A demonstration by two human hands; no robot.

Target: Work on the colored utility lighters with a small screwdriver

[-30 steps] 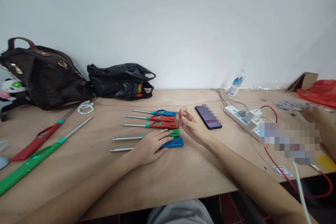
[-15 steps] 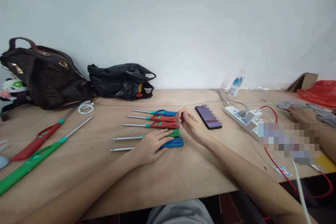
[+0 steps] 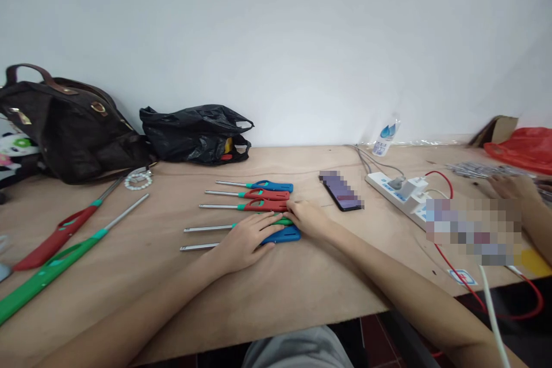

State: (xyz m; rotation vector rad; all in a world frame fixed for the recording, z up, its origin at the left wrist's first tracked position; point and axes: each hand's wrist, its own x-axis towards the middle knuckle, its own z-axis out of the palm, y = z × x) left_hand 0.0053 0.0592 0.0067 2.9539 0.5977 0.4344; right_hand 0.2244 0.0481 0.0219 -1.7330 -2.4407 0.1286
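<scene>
Both hands lie flat, fingers spread, gripping nothing: left hand (image 3: 245,240) on the blue lighter (image 3: 282,234), right hand (image 3: 308,218) touching the green lighter (image 3: 284,221), mid-worktop (image 3: 302,287). Lighters look light, rigid, slick; best gripped by the plastic handle.

Plain white wall behind a light plywood table

The bare, matt white wall (image 3: 276,40) fills the upper half of the view, evenly lit with a faint brighter patch near the middle. The pale wooden tabletop (image 3: 302,282) meets it along a straight line and spans the full width. Below the table's front edge shows a strip of dark reddish floor (image 3: 371,333).
</scene>
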